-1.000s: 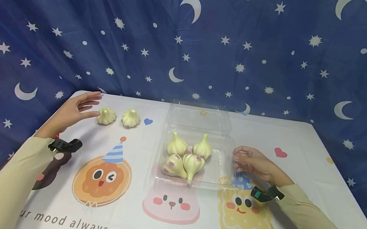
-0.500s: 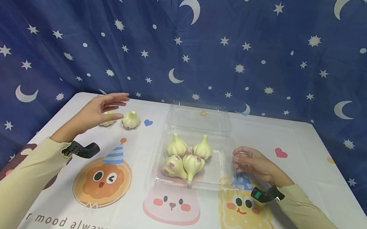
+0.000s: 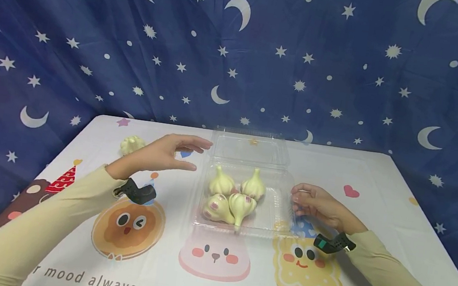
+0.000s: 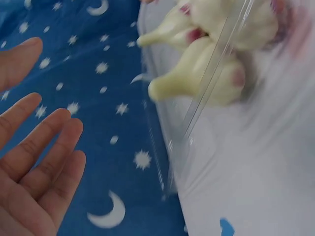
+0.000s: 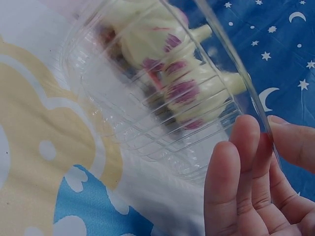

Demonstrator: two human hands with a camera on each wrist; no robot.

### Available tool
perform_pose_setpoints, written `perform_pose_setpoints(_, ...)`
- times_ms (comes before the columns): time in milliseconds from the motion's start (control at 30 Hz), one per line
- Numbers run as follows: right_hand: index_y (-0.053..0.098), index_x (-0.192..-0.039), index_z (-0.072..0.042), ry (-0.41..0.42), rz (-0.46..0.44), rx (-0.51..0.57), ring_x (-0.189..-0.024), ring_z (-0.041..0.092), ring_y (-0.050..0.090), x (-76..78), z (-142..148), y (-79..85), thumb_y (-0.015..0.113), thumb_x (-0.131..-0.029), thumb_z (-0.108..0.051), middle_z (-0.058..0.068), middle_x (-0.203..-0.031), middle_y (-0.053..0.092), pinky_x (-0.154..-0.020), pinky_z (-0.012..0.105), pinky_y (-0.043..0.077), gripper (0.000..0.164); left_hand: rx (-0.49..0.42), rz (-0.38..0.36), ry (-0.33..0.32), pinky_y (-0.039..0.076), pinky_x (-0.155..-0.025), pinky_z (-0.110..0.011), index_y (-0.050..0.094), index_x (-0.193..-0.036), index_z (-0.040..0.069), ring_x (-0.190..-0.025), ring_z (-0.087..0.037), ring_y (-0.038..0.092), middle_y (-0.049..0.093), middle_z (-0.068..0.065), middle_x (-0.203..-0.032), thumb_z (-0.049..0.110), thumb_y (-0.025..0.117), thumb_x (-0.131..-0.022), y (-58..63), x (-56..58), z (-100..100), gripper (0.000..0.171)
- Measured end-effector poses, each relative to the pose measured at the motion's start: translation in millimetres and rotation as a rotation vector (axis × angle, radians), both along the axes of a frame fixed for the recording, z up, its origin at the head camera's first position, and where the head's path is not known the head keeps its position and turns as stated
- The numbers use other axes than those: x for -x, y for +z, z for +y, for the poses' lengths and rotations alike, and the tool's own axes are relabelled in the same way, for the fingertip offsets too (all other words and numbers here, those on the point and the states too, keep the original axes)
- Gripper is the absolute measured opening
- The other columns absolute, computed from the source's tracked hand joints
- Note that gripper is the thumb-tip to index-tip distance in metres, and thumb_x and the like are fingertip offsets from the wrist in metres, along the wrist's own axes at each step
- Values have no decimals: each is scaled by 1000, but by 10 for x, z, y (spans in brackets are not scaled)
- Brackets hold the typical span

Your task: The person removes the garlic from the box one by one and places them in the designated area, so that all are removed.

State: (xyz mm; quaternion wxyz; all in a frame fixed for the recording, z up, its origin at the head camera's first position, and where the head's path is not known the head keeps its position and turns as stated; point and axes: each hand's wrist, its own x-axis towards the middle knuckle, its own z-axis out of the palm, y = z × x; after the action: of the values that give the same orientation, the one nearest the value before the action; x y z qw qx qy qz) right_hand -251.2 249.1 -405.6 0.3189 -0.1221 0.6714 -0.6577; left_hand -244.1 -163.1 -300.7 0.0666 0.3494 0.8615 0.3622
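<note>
A clear plastic clamshell box (image 3: 274,212) stands mid-table with its lid (image 3: 268,153) folded back. Several garlic bulbs (image 3: 242,207) lie inside, mostly on its left side; some stems point up. My left hand (image 3: 164,154) hovers just left of the box, fingers stretched out and apart from it. Its palm (image 4: 24,201) is bare in the left wrist view. My right hand (image 3: 320,206) pinches the right rim of the box, thumb on one side and fingers (image 5: 221,177) on the other. One loose garlic bulb (image 3: 131,144) sits at the far left, partly behind my left hand.
A white cloth printed with cartoon figures and lettering covers the table (image 3: 379,221). Behind it hangs a blue curtain (image 3: 261,94) with moons and stars. Black bands (image 3: 330,243) sit on both wrists.
My left hand has moved right from the loose garlic bulbs to beside the box, its fingers extended. It now covers the second loose bulb. My right hand keeps its place on the rim.
</note>
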Motion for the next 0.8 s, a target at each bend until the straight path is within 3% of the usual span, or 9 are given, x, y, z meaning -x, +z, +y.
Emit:
perform_pose_setpoints(367,48,-102,-6,1,-9,6,-71,6,62,-7,-6,16,49,-94,-2,-5,-77,62,-68,20,56,10,119,-86,-214,44,-105,-39,54,-129,5,-115,-27,59,58,-13,-130,10,69,-82,-227,4,410,50)
perform_pose_setpoints(600,49,-100,-9,-2,-16,5,-71,6,62,-3,-10,14,50,-93,-3,-5,-76,63,-68,20,56,9,259,-171,-219,50,-97,-30,58,-125,5,-108,-23,63,65,-10,-120,21,76,-78,-346,6,519,53)
perform_pose_setpoints(800,49,-101,-9,-6,-18,-10,-71,6,62,-4,-18,24,50,-94,-3,-5,-77,63,-68,20,56,9,346,-259,-224,52,-92,-24,62,-120,4,-105,-18,64,67,-8,-117,21,78,-75,-333,66,598,50)
